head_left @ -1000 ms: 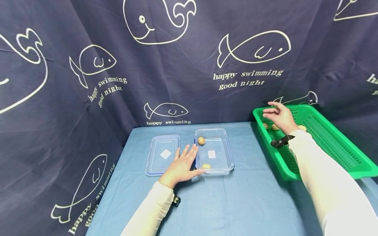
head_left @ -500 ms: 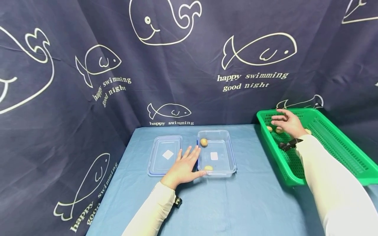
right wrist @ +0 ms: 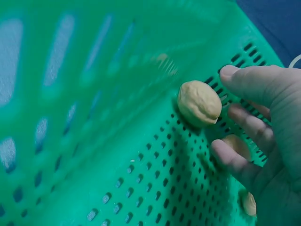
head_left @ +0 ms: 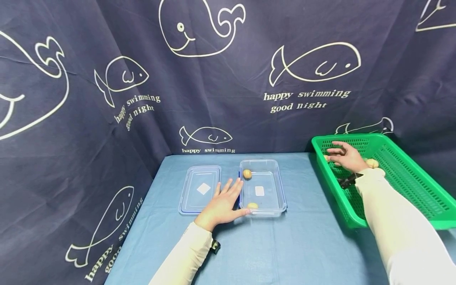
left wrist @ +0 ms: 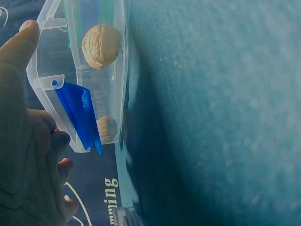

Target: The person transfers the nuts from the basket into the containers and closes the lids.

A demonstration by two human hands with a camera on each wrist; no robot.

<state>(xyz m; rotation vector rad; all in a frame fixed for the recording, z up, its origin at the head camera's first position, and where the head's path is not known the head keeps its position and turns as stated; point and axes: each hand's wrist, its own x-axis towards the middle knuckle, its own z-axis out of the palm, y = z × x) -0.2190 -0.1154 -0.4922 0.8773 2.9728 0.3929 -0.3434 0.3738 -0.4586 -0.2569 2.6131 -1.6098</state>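
Item: tan, wrinkled, oval walnut [right wrist: 199, 103], inside the green perforated plastic basket [head_left: 420, 188] on the right part of the desk [head_left: 270, 249] clothed in blue; it lies near the basket's far left corner. In the right wrist view its long axis slants from upper left to lower right, the lower end toward the fingers.

Right hand [head_left: 347, 157]: in the basket, thumb and fingers parted and slightly bent around this walnut, gripping nothing; whether a fingertip touches it cannot be told.

Further stock: a second tan walnut [right wrist: 237, 146], partly hidden behind the fingers; a third [right wrist: 249, 204], lower, also partly covered.

Clear rectangular plastic box with blue latch [head_left: 278, 186]: mid-desk, long axis running from near to far edge. Contents: one brown walnut [head_left: 247, 174] at the far left corner; one pale walnut [head_left: 252, 206] at the near left corner, its axis unclear.

Left hand [head_left: 222, 206]: spread, thumb at the box's near left corner, fingertips along its left wall.

Clear rectangular plastic lid with blue seal [head_left: 196, 178]: flat, left of the box, long axis near to far.
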